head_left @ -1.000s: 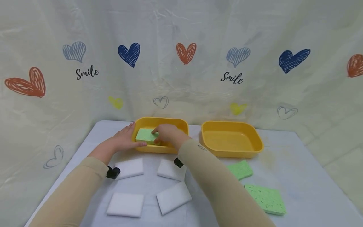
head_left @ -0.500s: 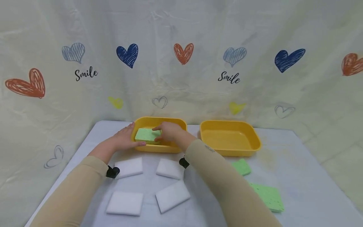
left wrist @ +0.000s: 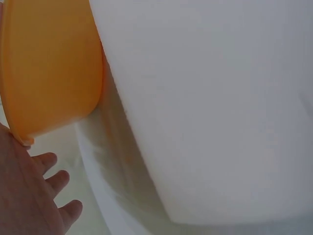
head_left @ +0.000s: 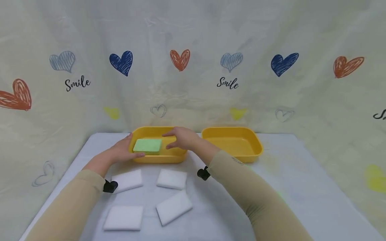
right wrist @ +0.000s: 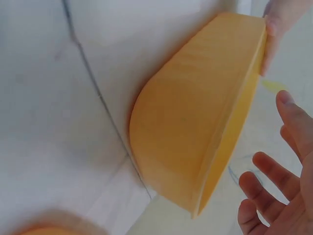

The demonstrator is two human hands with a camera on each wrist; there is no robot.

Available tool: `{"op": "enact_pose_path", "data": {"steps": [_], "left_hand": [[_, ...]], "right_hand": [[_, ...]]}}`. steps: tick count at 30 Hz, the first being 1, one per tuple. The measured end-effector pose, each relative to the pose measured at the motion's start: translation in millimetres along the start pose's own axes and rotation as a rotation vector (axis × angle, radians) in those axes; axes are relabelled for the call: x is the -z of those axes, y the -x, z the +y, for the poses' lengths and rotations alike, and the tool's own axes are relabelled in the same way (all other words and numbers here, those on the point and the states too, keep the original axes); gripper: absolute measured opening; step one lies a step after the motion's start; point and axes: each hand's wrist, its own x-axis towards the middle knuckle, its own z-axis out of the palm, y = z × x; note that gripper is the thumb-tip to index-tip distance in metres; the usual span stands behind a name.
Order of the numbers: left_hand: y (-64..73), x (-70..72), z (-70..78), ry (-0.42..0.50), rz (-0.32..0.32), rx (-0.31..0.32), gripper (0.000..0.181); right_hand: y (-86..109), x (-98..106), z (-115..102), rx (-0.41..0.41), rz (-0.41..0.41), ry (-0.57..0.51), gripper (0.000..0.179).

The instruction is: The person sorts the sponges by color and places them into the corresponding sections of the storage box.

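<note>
Right hand [head_left: 182, 139] has drawn back from the green sponge [head_left: 147, 146], its fingers spread and holding nothing.
The sponge lies in the left half of the left yellow tray [head_left: 164, 159], near the counter [head_left: 289, 160]'s far edge, toward its far-left corner; the left hand [head_left: 122, 150], fingers outstretched, rests at the tray's left end, thumb along the near rim. The sponge looks light, soft and unlikely to slip; a gentle pinch across opposite edges should suit it.
</note>
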Motion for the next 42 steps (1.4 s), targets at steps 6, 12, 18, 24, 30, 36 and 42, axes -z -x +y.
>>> {"op": "enact_pose_path", "data": {"steps": [6, 12, 18, 24, 30, 36, 42], "left_hand": [[5.4, 2.4, -0.9, -0.011, -0.014, 0.017, 0.122], [5.5, 3.7, 2.4, -0.041, -0.044, 0.039, 0.129], [2.7, 4.8, -0.8, -0.061, -0.046, 0.064, 0.132], [-0.6, -2.1, -10.2, -0.038, -0.051, 0.076, 0.134], [4.7, 1.1, 2.1, -0.029, -0.050, 0.058, 0.131], [1.8, -1.3, -1.0, -0.026, -0.073, 0.102, 0.136], [3.8, 0.0, -3.3, -0.030, -0.072, 0.112, 0.138]], "right_hand": [[29.3, 11.0, 10.2, 0.022, 0.040, 0.001, 0.059], [63.9, 19.1, 31.4, 0.003, 0.098, -0.031, 0.059], [96.3, 17.6, 58.9, -0.014, 0.136, -0.028, 0.057], [139.5, 8.7, 85.7, -0.023, 0.141, -0.019, 0.051], [187.0, -0.4, 117.4, -0.045, 0.151, -0.026, 0.049], [225.1, -2.2, 144.2, -0.110, 0.127, -0.026, 0.054], [237.9, -4.8, 164.8, -0.104, 0.114, -0.015, 0.050]]}}
